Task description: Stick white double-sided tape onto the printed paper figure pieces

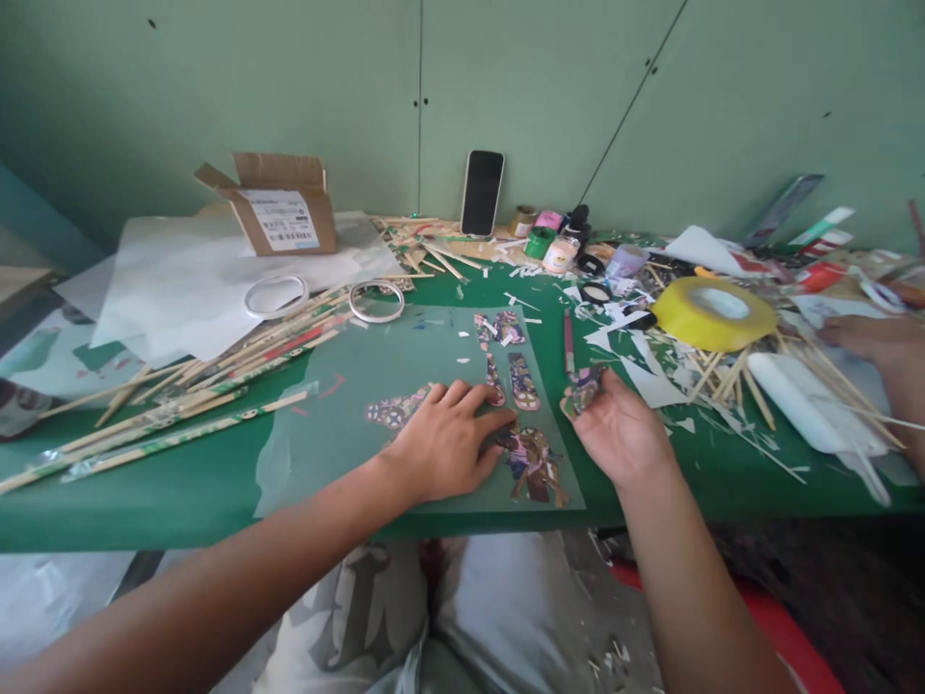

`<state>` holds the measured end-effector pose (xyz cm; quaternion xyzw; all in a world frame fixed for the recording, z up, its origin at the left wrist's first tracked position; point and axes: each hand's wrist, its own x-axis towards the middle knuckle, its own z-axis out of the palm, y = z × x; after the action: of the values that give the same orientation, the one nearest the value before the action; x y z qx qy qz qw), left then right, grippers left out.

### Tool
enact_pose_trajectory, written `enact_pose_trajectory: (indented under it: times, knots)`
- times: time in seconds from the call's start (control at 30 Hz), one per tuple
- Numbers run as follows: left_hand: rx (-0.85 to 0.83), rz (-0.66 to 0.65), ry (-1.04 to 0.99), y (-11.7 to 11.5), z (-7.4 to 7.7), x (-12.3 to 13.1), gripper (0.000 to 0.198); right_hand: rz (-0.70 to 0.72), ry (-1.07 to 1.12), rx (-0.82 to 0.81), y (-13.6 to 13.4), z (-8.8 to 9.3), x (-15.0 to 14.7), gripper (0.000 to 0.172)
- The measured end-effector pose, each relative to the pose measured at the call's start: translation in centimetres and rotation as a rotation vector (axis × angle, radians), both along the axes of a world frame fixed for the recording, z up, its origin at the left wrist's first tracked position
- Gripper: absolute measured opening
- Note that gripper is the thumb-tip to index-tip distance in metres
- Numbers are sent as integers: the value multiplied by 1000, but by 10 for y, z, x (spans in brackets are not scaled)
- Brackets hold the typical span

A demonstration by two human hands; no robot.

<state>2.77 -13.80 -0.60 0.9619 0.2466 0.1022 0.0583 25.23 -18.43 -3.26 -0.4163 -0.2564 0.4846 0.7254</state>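
Note:
My left hand [446, 439] lies flat, fingers spread, on a clear plastic sheet [347, 386] that covers the green table [145, 501]. Under and beside its fingertips lie colourful printed paper cut-outs, among them a figure piece [536, 465] and two narrow strips [521, 380]. My right hand [614, 424] is just right of the sheet, palm turned up, fingers curled round a small patterned cut-out [582, 390]. More cut-out pieces [500, 328] lie further back on the sheet.
Long wooden sticks [217, 376] and white paper lie left, with a cardboard box [278, 204] and two rings [376, 300]. A phone [482, 193] leans on the wall near small paint jars [550, 241]. Yellow tape roll [712, 313], scraps and another person's hand [878, 337] are at right.

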Motion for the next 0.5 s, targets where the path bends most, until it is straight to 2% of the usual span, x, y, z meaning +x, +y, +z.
enact_pose_trajectory:
  times: [0.1,0.23,0.37,0.5]
  knots:
    - [38,5,41,0,5,4,41,-69,55,6,-1,-5,1,22]
    - [70,8,65,-1,7,7,40,-65,72,0,-1,-2,-2,24]
    - [8,-15,11,1,8,5,40,-57,39,-2,-1,0,-2,27]
    - [-104,63,-78,9,6,6,28,-88,71,-20,-2,2,-3,29]
